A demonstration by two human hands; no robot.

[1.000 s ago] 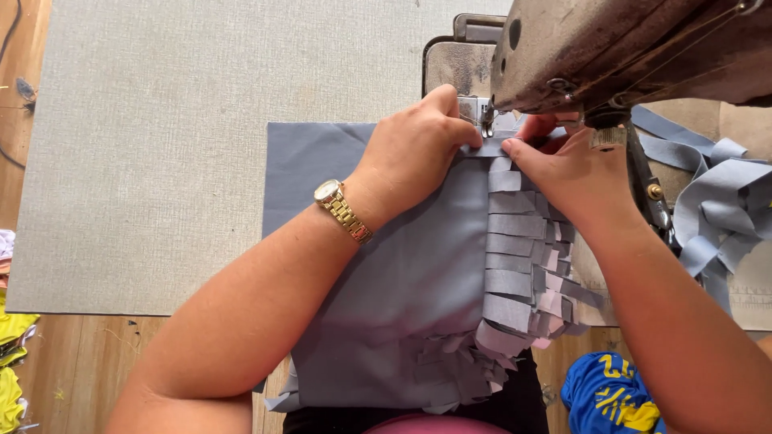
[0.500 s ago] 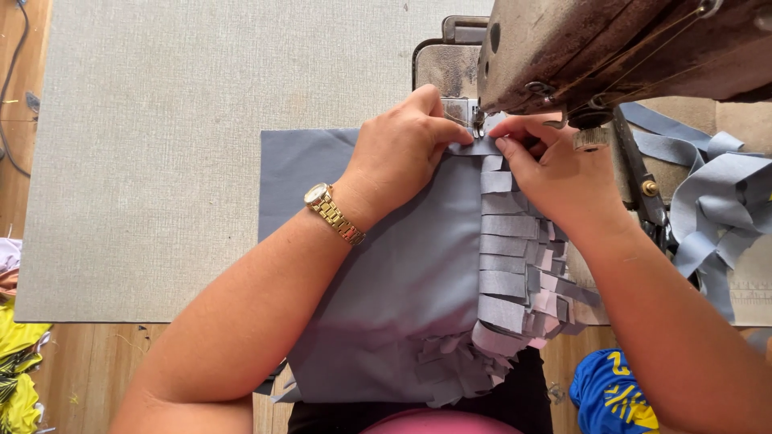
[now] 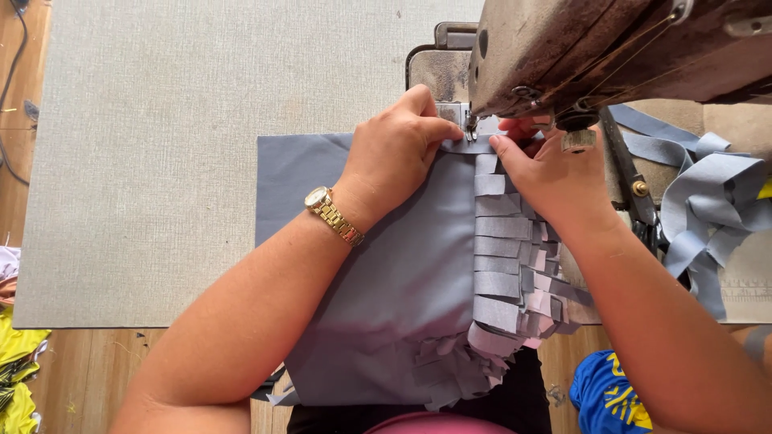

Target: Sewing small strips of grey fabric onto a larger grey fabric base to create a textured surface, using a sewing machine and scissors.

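A grey mat (image 3: 201, 120) covers the wooden table. On it, the left hand (image 3: 394, 153) presses flat on the grey fabric (image 3: 386, 281), fingers curled at the presser foot (image 3: 470, 128); the right hand (image 3: 547, 173) pinches 1 pleated strip (image 3: 503, 241) beneath the sewing machine (image 3: 611, 48).

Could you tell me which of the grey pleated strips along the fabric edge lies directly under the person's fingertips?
The topmost strip, right beside the presser foot: both the left hand and right hand pinch there. The lower strips lie untouched.
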